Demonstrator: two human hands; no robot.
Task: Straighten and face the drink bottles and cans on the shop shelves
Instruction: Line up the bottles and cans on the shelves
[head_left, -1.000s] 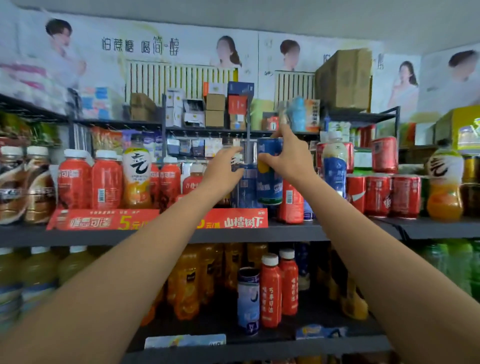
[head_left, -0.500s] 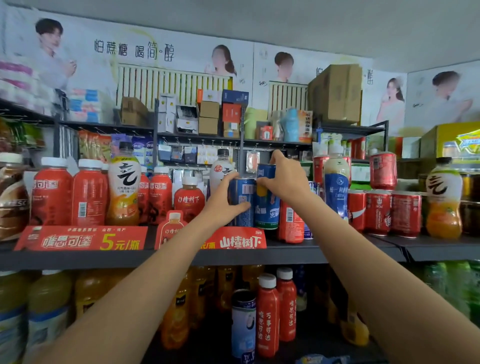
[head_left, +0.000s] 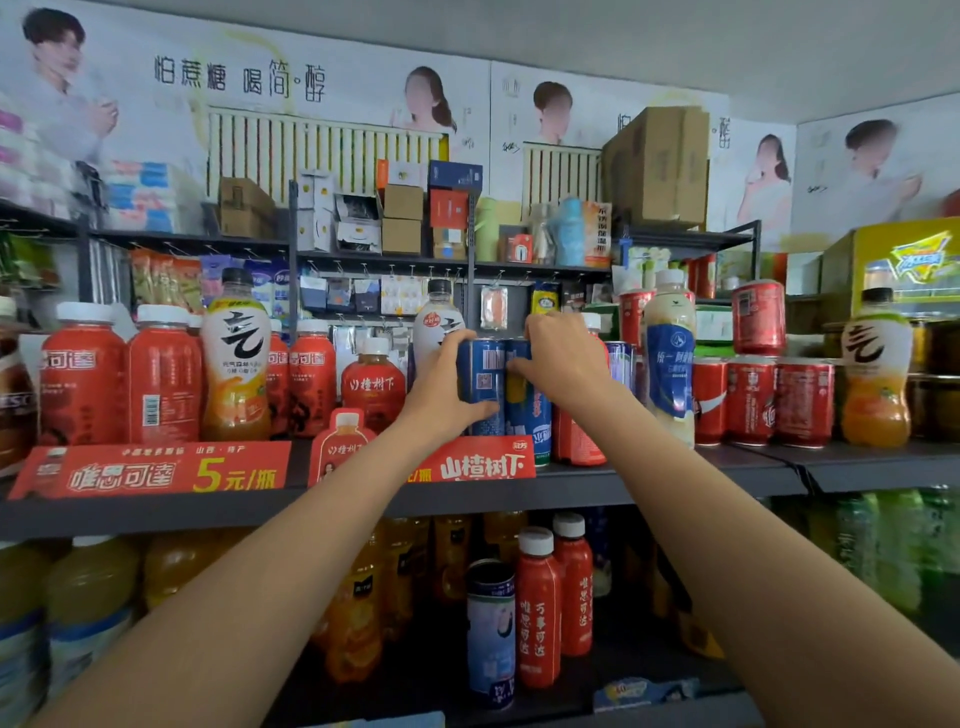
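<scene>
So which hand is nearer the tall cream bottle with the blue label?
Right. The right hand grips a blue can just left of the cream bottle; the left hand holds the next can, farther left.

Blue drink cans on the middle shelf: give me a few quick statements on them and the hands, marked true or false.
1. The left hand grips the left blue drink can. True.
2. The right hand hangs free of the cans. False: it grips the right blue drink can.
3. The left can shows a barcode. True.
4. The two blue cans lie flat. False: both stand upright on the dark metal shelf.
</scene>
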